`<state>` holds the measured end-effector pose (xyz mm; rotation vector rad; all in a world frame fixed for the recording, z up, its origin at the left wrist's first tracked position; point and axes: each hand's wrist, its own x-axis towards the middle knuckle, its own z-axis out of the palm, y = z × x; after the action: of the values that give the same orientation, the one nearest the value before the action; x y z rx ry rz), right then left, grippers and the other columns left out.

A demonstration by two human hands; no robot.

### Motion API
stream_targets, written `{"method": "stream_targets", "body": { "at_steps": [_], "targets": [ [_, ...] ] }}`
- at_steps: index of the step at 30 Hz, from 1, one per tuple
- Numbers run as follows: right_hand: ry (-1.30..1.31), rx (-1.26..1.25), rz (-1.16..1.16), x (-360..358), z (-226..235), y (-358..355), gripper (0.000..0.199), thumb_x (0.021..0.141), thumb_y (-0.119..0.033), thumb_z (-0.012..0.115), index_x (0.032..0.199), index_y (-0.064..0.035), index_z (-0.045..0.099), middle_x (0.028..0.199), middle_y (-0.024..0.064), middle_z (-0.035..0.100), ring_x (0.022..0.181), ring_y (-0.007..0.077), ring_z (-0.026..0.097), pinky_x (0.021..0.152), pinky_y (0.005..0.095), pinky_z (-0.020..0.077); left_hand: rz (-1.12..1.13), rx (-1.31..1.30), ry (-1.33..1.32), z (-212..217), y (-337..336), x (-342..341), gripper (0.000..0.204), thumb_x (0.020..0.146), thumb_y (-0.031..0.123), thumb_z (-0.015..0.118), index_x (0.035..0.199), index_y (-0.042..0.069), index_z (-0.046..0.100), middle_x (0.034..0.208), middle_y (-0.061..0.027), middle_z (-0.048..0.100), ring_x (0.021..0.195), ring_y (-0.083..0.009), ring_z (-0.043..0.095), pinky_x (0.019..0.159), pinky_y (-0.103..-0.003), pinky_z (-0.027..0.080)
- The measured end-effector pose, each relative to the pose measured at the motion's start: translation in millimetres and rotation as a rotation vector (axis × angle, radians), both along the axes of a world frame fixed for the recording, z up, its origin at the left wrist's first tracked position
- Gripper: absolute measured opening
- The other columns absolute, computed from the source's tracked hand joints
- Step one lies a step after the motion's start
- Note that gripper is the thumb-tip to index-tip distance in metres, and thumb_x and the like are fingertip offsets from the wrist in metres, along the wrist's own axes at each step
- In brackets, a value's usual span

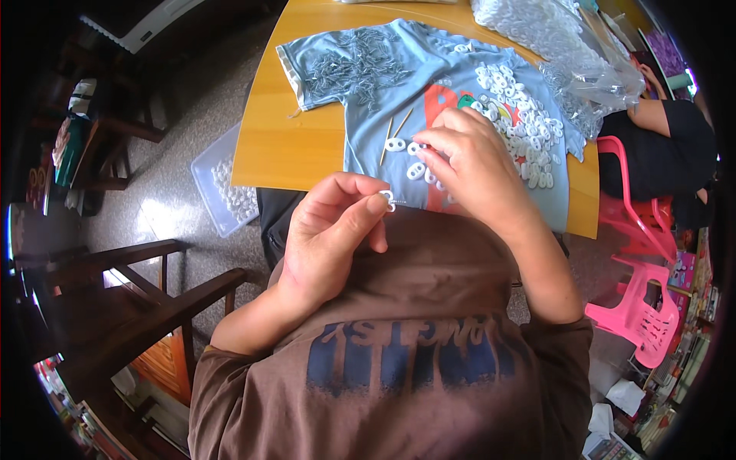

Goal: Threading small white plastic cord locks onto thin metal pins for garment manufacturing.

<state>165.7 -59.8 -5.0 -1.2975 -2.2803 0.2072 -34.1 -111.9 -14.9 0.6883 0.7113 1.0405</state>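
Observation:
My left hand [333, 230] is raised over my lap and pinches a small white plastic piece [388, 199] with a thin metal pin between thumb and forefinger. My right hand [471, 161] rests on the light blue shirt [383, 115] spread on the wooden table [276, 146]; its fingertips touch loose white oval pieces [414, 170] beside two thin wooden sticks [395, 130]. A heap of white pieces [521, 115] lies on the shirt to the right. A pile of small metal pins [356, 65] covers the shirt's left part.
A clear plastic bag [552, 38] of white pieces sits at the table's far right. A clear box [222, 188] with white pieces lies on the floor to the left. Dark wooden chairs [146, 299] stand at left, pink plastic chairs [640, 253] at right, where another person [667, 146] sits.

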Motion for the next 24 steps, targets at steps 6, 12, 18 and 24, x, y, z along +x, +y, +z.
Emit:
{"method": "stream_targets", "body": {
  "at_steps": [6,12,18,24],
  "targets": [
    [-0.029,-0.002,-0.011,-0.5,-4.6,3.0,0.010,0.071,-0.011,0.065,0.078,-0.0047,0.062,0.074,0.0093,0.053,0.075,0.0271,0.053,0.069,0.0376,0.0440,-0.010,-0.019,0.003,1.3,1.4,-1.2,0.012,0.087,0.006,0.057,0.097,0.000,0.055,0.082,-0.0056,0.060,0.057,-0.0092,0.053,0.055,-0.020,0.042],
    [0.209,-0.051,-0.055,-8.5,8.3,-12.1,0.006,0.076,-0.007,0.064,0.080,-0.0032,0.062,0.074,0.0076,0.060,0.069,0.0218,0.057,0.064,0.0320,0.0464,-0.001,-0.042,-0.020,4.0,1.5,-1.6,0.012,0.086,0.007,0.057,0.097,0.000,0.056,0.081,-0.0061,0.059,0.057,-0.0098,0.052,0.054,-0.020,0.042],
    [1.060,-0.748,0.042,-10.3,27.1,-53.0,0.014,0.085,-0.003,0.057,0.097,0.0014,0.061,0.087,-0.0008,0.059,0.072,0.0019,0.050,0.064,0.0161,0.0410,-0.052,-0.144,-0.147,14.0,2.8,-5.4,0.013,0.086,0.009,0.057,0.097,0.001,0.056,0.080,-0.0082,0.059,0.056,-0.0108,0.049,0.052,-0.020,0.039],
    [1.062,-0.716,0.113,-10.8,26.0,-60.9,0.018,0.087,-0.002,0.053,0.103,0.0009,0.061,0.086,-0.0014,0.054,0.074,0.0026,0.048,0.068,0.0158,0.0397,-0.105,-0.135,-0.196,17.1,2.2,-5.4,0.013,0.087,0.008,0.055,0.097,0.001,0.055,0.081,-0.0081,0.059,0.056,-0.0106,0.049,0.051,-0.020,0.039]
  ]
}}
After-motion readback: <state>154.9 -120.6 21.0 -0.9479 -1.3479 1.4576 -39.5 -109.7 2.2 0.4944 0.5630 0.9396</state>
